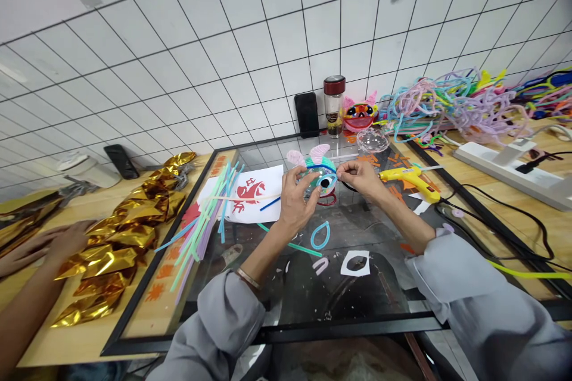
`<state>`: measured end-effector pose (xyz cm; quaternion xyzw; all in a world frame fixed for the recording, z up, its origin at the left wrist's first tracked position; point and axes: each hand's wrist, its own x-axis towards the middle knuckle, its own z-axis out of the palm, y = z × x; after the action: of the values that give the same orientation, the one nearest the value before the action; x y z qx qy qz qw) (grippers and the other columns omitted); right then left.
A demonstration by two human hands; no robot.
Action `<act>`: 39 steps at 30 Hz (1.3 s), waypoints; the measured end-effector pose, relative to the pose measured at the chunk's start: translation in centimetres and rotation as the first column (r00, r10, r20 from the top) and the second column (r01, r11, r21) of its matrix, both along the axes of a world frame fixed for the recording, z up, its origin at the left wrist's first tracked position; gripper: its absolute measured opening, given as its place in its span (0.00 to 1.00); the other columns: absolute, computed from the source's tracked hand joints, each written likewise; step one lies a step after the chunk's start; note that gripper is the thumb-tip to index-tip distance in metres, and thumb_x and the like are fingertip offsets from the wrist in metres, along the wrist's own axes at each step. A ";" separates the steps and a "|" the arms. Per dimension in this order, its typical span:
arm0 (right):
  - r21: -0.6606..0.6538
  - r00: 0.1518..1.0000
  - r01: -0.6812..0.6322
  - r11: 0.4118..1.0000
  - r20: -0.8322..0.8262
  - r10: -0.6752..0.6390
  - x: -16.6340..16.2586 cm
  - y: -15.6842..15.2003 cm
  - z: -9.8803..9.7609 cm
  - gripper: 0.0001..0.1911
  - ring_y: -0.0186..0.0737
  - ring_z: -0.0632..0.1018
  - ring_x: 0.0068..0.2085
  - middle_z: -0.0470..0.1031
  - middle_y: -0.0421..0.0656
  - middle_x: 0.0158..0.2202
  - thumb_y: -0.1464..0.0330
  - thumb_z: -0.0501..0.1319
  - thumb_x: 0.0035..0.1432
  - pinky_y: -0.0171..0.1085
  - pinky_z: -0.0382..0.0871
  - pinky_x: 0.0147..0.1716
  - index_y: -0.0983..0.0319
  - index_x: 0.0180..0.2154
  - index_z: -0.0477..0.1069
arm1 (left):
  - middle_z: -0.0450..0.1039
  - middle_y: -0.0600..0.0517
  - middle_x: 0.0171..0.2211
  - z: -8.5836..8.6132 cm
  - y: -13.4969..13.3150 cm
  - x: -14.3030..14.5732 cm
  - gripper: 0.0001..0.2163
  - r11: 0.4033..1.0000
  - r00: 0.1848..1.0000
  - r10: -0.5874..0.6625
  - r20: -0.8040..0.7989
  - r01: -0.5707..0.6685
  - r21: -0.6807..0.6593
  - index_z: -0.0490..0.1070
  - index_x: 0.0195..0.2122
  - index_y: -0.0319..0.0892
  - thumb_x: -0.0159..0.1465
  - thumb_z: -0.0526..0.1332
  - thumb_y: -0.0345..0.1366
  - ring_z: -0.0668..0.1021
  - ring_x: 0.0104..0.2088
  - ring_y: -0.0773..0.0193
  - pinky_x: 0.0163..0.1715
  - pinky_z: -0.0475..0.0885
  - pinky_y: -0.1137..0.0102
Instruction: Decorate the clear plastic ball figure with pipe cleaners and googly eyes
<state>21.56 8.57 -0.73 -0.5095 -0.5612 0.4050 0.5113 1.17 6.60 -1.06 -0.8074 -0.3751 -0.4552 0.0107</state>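
Observation:
My left hand [297,199] is closed on the side of a small animal face made of pipe cleaners, with pink ears [320,153], a teal top and a round black-and-white eye [325,183]. Across its brow arches a dark blue pipe cleaner [318,165], whose right end my right hand [361,178] pinches between thumb and fingers. Part of the face is hidden behind my left fingers. On the glass below lie a light blue teardrop loop [320,235], a green pipe cleaner [308,249] and a white paper with a round hole [345,269].
A yellow glue gun [411,178] lies right of my right hand. Loose pipe cleaners [203,220] and a red-patterned paper [268,178] are at left. Behind stand a jar [334,107] and a pink mask [358,116]. Another person's hand [67,247] rests by gold foil [129,238].

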 end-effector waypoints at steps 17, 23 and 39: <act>0.006 0.999 0.006 1.000 -0.031 -0.006 0.0 0.1 0.0 0.19 0.32 0.67 0.24 0.72 0.39 0.21 0.54 0.69 0.37 0.34 0.60 0.25 0.63 0.22 0.72 | 0.67 0.45 0.50 0.0 0.1 0.0 0.11 1.000 1.000 0.004 0.023 -0.004 -0.027 0.74 0.49 0.45 0.67 0.58 0.36 0.71 0.49 0.56 0.50 0.69 0.59; 0.010 0.999 0.002 1.000 -0.049 -0.001 -0.1 0.1 0.1 0.20 0.32 0.68 0.24 0.72 0.39 0.21 0.54 0.70 0.36 0.35 0.62 0.27 0.63 0.22 0.72 | 0.68 0.45 0.49 0.0 0.2 0.0 0.11 1.000 1.000 0.012 0.029 -0.011 -0.009 0.75 0.48 0.44 0.66 0.59 0.34 0.71 0.49 0.57 0.50 0.69 0.60; -0.006 0.997 -0.028 1.000 -0.070 0.028 0.0 0.4 0.5 0.19 0.34 0.70 0.25 0.72 0.40 0.21 0.55 0.71 0.35 0.36 0.65 0.29 0.63 0.22 0.72 | 0.69 0.45 0.48 0.2 0.2 0.1 0.09 0.999 0.999 0.032 0.022 -0.031 -0.016 0.75 0.46 0.44 0.65 0.60 0.34 0.72 0.48 0.57 0.49 0.70 0.61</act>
<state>21.57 8.93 -0.24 -0.4888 -0.5488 0.4315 0.5232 1.27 6.77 -0.90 -0.7963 -0.3914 -0.4611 0.0074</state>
